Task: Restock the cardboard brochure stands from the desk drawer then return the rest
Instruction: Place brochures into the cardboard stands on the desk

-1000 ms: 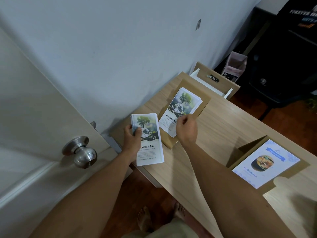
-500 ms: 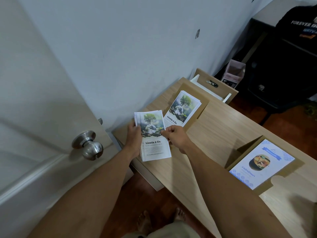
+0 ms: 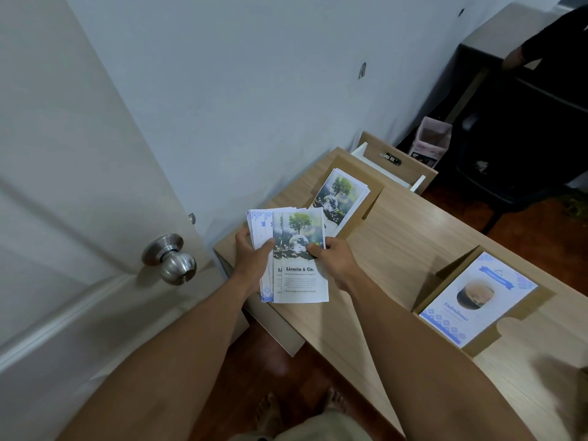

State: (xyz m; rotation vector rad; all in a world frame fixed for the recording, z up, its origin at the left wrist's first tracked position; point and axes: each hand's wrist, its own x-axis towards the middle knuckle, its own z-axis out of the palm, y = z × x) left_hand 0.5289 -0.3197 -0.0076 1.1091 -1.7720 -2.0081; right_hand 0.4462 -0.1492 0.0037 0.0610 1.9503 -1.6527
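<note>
My left hand (image 3: 253,256) grips a fanned stack of brochures (image 3: 299,275) over the desk's near left corner; the top one shows a tree and reads "Liceria & Co.", with blue-patterned ones behind. My right hand (image 3: 334,253) pinches the top brochure's right edge. Just beyond, a cardboard stand (image 3: 370,194) holds several tree brochures (image 3: 342,195). A second cardboard stand (image 3: 458,272) at the right holds blue-bordered brochures (image 3: 477,300). The open desk drawer (image 3: 404,173) shows behind the desk's far end.
A white door with a steel knob (image 3: 171,259) stands close on the left. The wooden desk (image 3: 407,237) runs along the wall. A pink bin (image 3: 434,141) and dark furniture (image 3: 521,128) sit beyond the drawer. My bare feet (image 3: 299,409) are on the wooden floor below.
My right hand left the stand's brochures and came back to the held stack, now pinching its top brochure. The stack has fanned out, showing blue-patterned brochures behind.
</note>
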